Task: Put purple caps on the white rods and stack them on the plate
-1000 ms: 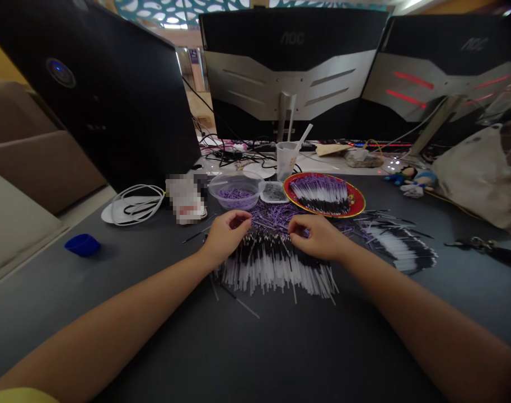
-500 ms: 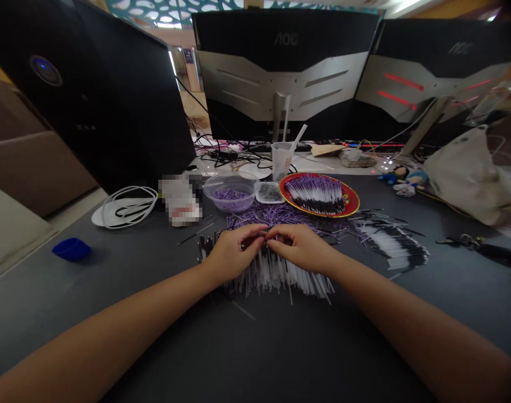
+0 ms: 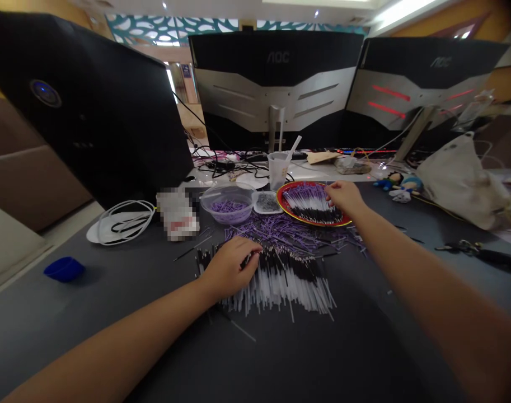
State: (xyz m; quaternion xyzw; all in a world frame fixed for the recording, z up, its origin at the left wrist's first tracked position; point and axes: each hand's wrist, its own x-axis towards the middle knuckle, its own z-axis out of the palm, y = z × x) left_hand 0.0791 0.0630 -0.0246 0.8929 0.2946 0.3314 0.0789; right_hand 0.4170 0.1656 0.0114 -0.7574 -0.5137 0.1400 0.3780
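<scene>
My left hand point(image 3: 232, 267) rests on a wide heap of pen refills point(image 3: 280, 277), thin white tubes with black upper parts and metal tips. Its fingers are curled, thumb close to the index finger; what they hold, if anything, is hidden. Over the right side of a red plate with a yellow rim point(image 3: 280, 204) is my right hand point(image 3: 345, 197). Its fingertips pinch at the purple end of a refill. The plate carries a row of purple-ended refills point(image 3: 309, 201). Loose purple sticks point(image 3: 272, 232) lie between the heap and the plate.
A clear bowl of purple sticks point(image 3: 229, 210) and a small tray of tiny grey parts point(image 3: 267, 202) stand left of the plate. Behind are a plastic cup with a straw point(image 3: 278, 170) and monitors point(image 3: 276, 78). A blue cup-like piece point(image 3: 64, 270) lies at left, keys point(image 3: 469, 245) at right.
My right hand has left my left hand and moved right and away from me to the plate. My left hand stays over the heap. The view has tipped up slightly.
</scene>
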